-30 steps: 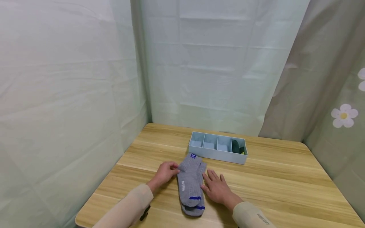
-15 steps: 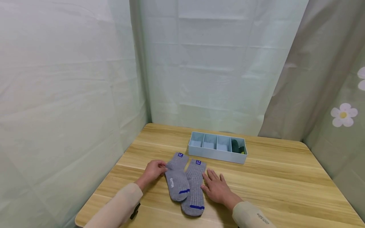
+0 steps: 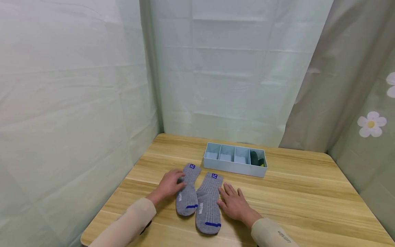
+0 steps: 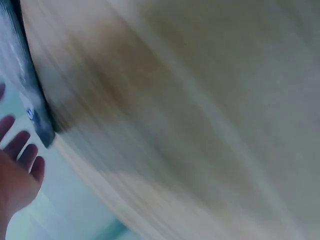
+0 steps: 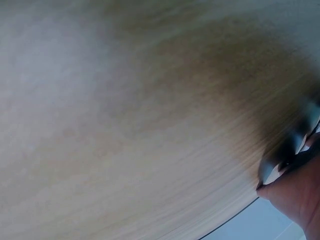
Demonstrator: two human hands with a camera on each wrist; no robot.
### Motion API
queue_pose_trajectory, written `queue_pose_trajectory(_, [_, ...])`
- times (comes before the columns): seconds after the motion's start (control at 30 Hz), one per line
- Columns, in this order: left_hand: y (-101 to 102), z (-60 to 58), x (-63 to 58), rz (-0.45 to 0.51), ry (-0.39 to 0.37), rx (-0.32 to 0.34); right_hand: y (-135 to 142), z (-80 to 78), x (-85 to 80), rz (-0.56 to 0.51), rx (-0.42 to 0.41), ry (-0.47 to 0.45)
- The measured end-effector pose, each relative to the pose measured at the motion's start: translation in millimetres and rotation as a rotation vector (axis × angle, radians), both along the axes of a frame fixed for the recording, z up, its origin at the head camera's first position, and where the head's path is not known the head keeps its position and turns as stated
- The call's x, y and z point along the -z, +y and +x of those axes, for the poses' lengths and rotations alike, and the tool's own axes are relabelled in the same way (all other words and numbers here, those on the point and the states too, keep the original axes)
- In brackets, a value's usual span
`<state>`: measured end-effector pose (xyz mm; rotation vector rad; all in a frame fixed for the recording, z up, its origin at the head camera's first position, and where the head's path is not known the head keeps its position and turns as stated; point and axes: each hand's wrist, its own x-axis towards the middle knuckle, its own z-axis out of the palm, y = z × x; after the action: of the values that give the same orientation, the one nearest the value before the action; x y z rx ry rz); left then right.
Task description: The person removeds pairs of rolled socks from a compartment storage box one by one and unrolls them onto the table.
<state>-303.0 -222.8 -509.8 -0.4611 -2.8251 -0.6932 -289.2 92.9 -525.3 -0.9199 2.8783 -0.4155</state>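
Note:
Two grey socks lie flat side by side on the wooden table, each with a blue label at the cuff and a blue stripe near the toe. The left sock [image 3: 187, 199] is partly covered by my left hand [image 3: 169, 183], whose fingers lie over its outer edge. In the left wrist view, that hand [image 4: 19, 175] shows its fingers loosely spread beside the sock [image 4: 37, 112]. My right hand [image 3: 235, 203] rests palm down with fingers spread, its fingertips and thumb at the outer edge of the right sock [image 3: 210, 206]. The right wrist view catches only part of this hand [image 5: 297, 187].
Behind the socks stands a light blue divided box [image 3: 234, 167]. A dark green item [image 3: 254, 158] sits in its rightmost compartment. Pale curtains [image 3: 228, 85] hang around the back and sides of the wooden table [image 3: 308, 202].
The left sock, first overlapping the right one, has slid left with my left hand and now lies beside it. The left fingers have since loosened and moved over the sock. My right hand stayed put.

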Motion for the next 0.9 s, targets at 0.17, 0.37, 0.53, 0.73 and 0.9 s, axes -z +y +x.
queue_pose_trajectory(0.17, [11.0,9.9,-2.9,-0.204,-0.191,0.174,-0.1,2.2,-1.8,-0.008,0.0,-0.013])
queue_pose_trajectory(0.37, [7.4,20.3,-3.4,-0.265,-0.251,0.233,-0.3,2.8,-2.7,-0.01,-0.003,0.0])
queue_pose_trajectory(0.53, [-0.3,23.6,-3.0,-0.283,-0.259,0.27,-0.4,2.4,-2.3,-0.012,-0.004,-0.002])
queue_pose_trajectory(0.73, [-4.6,27.4,1.0,-0.284,-0.267,0.28,0.0,0.6,0.6,-0.004,0.002,-0.006])
queue_pose_trajectory(0.9, [-3.8,32.1,4.9,-0.322,-0.297,0.329,0.0,-0.6,2.1,-0.014,-0.002,0.008])
